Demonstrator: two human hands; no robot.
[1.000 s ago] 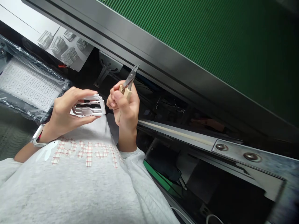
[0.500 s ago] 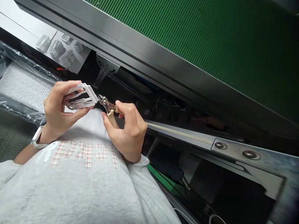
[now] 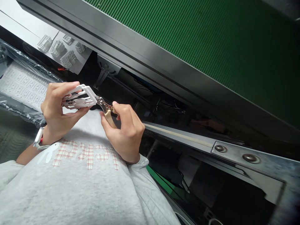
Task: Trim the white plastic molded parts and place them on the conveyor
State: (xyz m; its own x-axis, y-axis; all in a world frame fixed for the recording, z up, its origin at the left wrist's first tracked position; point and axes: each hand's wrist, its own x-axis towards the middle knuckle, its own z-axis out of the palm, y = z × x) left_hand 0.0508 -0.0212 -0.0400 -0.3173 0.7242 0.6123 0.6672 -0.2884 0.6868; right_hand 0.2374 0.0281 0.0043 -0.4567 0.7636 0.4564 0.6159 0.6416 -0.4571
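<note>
My left hand grips a white moulded plastic frame between thumb and fingers, held in front of my chest. My right hand is closed round the beige handles of small cutting pliers. The metal jaws of the pliers touch the right edge of the frame. A watch sits on my left wrist. My grey shirt fills the lower left of the view.
A green conveyor belt with a grey metal side rail runs across the top. A plastic-wrapped tray of white parts lies at the left. More white parts sit on a grey sheet above it. Dark machinery and a bolted metal bar lie to the right.
My right hand swung the pliers down from pointing upward and brought the jaws against the frame's right edge. My left hand tilted the frame and shifted slightly left.
</note>
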